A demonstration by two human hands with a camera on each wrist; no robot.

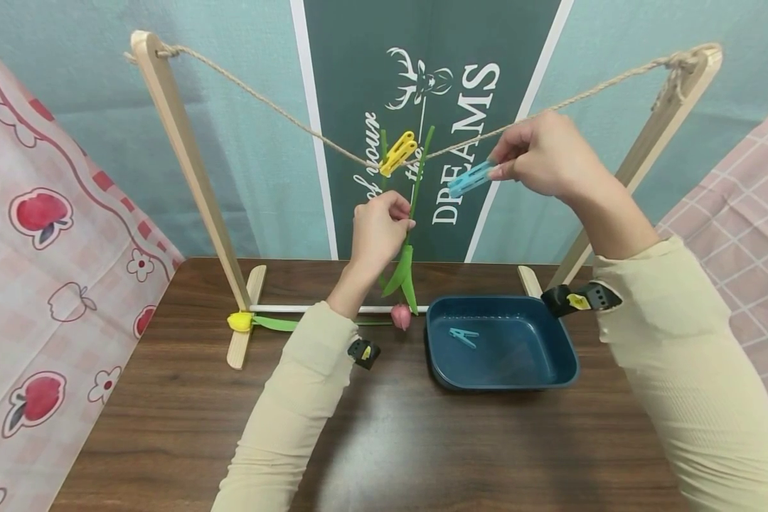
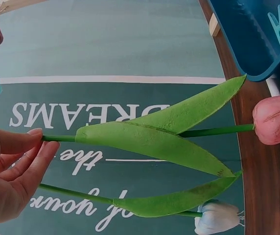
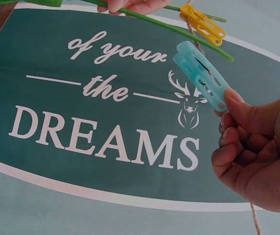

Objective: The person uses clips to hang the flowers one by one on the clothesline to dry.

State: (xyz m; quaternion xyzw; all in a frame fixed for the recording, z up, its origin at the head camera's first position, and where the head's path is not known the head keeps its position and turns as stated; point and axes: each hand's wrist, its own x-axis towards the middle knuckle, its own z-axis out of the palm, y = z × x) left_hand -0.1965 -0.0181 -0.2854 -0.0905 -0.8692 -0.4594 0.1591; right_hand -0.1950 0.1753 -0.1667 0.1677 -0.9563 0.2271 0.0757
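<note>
My left hand (image 1: 380, 231) pinches the green stem of a pink tulip (image 2: 274, 120), which hangs head down with its stem end reaching above the rope (image 1: 269, 107). Between thumb and fingers, my right hand (image 1: 540, 156) holds a light blue clothespin (image 3: 201, 73), its free end pointing toward that stem. A yellow clothespin (image 1: 398, 153) sits on the rope just left of the pink tulip's stem. Beside it hangs a pale blue-white tulip (image 2: 218, 218), also head down; in the head view the left hand hides much of it.
Wooden posts (image 1: 188, 163) carry the rope at both ends. A dark blue basin (image 1: 505, 380) on the table (image 1: 384, 441) contains another light blue clothespin (image 1: 464, 336). A yellow tulip (image 1: 240, 322) lies by the left post's foot, near a white bar (image 1: 281, 308).
</note>
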